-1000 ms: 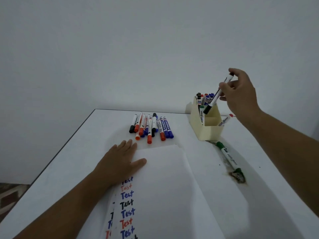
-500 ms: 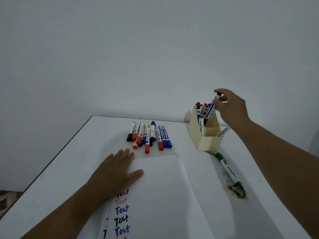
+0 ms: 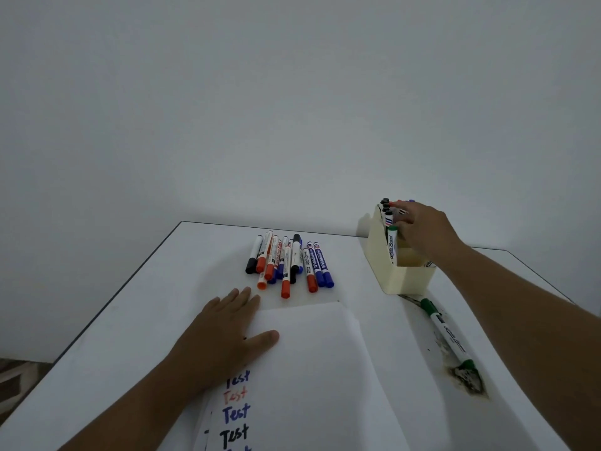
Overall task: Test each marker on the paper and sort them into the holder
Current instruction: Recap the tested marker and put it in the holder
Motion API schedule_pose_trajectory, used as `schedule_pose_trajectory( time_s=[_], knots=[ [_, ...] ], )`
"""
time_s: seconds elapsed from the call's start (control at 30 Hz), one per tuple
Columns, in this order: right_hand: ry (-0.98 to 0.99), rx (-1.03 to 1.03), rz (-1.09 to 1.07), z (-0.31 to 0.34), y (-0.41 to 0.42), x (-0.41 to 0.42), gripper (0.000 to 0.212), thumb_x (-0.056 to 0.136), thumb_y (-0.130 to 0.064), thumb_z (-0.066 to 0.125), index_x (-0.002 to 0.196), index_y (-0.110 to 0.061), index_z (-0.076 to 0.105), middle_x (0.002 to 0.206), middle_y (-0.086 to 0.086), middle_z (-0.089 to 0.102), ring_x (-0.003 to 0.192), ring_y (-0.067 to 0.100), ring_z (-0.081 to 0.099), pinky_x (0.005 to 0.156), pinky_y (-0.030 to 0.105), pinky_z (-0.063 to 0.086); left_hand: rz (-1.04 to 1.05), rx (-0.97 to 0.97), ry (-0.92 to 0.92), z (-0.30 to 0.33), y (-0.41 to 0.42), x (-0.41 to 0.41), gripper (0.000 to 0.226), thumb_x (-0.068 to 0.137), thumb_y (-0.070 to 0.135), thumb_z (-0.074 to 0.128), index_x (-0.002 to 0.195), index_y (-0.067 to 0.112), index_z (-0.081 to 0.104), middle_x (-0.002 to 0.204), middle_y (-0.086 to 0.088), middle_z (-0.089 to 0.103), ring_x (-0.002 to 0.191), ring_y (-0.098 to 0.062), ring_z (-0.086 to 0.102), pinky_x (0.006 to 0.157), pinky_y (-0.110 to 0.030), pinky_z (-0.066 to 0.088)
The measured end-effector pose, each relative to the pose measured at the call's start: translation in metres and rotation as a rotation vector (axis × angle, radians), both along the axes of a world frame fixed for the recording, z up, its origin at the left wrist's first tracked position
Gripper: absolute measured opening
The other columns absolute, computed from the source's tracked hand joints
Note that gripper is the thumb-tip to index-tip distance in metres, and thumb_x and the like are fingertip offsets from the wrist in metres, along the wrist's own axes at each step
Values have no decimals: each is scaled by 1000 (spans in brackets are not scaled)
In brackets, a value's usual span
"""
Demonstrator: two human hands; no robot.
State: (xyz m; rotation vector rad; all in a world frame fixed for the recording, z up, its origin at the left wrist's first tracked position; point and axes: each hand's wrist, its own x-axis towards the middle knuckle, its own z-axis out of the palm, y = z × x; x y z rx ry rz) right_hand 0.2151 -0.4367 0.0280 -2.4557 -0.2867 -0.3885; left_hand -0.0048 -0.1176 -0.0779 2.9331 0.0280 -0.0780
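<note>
I am keeping my left hand (image 3: 224,333) flat on the paper (image 3: 312,369), fingers straight and spread across its far left corner, so the sheet is not sliding while I work; it is holding nothing. The column of "Test" marks (image 3: 235,408) is running toward me along the paper's left side.

My right hand (image 3: 422,231) is reaching into the top of the holder (image 3: 405,276) at the far right of the counter (image 3: 136,320). Its fingers are curled among the marker tops there, seemingly on the marker being seated, though from this angle I cannot tell whether they are gripping it or just touching it.

The holder is carrying several upright markers in its far section, black caps showing, and one green-capped marker (image 3: 391,244) leaning against its left wall; the near section is looking mostly unfilled.

The untested markers (image 3: 287,260) are lying in a loose row at the far middle, just beyond the paper. A green marker (image 3: 447,335) is lying alone on the counter near the holder, one end resting on a dark smudge (image 3: 468,380).
</note>
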Motion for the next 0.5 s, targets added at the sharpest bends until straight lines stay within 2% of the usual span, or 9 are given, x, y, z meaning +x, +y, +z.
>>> schedule_pose_trajectory(
  time_s=[0.1,0.17,0.27,0.3,0.4,0.5],
  knots=[
    [-75,108,-45,3,4,-10,42,99,-7,52,137,-24,60,124,-4,69,103,9,57,75,7,36,3,-21,4,4,-2,-1,111,66,89,4,160,28,3,167,7,-4,153,-9,-4,124,-33,0],
    [-199,186,-51,4,8,-22,40,100,-9,51,137,-23,59,125,-3,67,109,13,57,87,18,40,13,-39,2,4,-3,-1,106,71,88,11,160,29,5,167,8,-2,153,-9,-2,123,-33,2],
    [-341,155,66,0,29,-51,39,97,-10,53,133,-25,62,124,-7,65,119,18,55,89,24,45,19,-45,-18,3,-2,0,92,86,82,26,159,30,8,167,9,0,153,-9,0,124,-33,3],
    [-350,117,139,-5,38,-63,39,96,-10,56,131,-25,63,124,-9,65,120,17,55,94,27,46,19,-49,-20,3,-1,0,90,87,81,28,159,30,9,167,9,1,153,-9,0,124,-34,3],
    [-274,-132,378,-35,62,-105,35,95,-18,64,130,-26,64,129,-8,64,122,16,52,109,30,36,35,-118,-37,5,0,0,84,90,76,33,159,31,17,166,10,7,152,-9,5,124,-35,8],
    [-27,-330,538,-62,78,-146,36,99,-38,61,134,-33,59,140,-11,57,131,11,45,111,25,33,109,-306,-106,8,0,-2,66,94,66,45,150,32,40,160,12,30,145,-10,30,116,-32,25]
  ],
)
